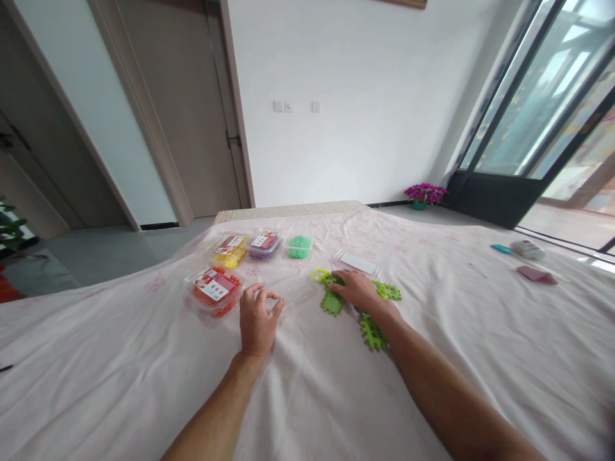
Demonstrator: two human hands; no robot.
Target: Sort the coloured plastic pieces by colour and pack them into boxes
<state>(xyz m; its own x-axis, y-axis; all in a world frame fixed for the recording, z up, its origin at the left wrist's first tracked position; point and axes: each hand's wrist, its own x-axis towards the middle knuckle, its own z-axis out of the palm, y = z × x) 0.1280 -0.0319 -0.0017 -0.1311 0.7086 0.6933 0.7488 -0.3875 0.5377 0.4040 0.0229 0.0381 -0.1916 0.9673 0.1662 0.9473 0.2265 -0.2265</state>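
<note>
My left hand (259,317) has its fingers curled and its thumb and forefinger closed at the near edge of a clear plastic box (295,289), which is hard to make out against the cloth. My right hand (358,291) lies over a loose group of flat green interlocking pieces with toothed edges (332,303), its fingers bent down around some of them; the fingertips are partly hidden. More green pieces (373,333) lie under and beside my right wrist. Just behind that hand rests a clear lid with a white label (358,263).
Left of my left hand sits a labelled box of red pieces (216,291). Behind it stand boxes of yellow pieces (229,251), purple pieces (264,244) and mint-green pieces (298,247). A pink cloth (537,275) and a white object (527,250) lie far right on the white bedsheet (307,390).
</note>
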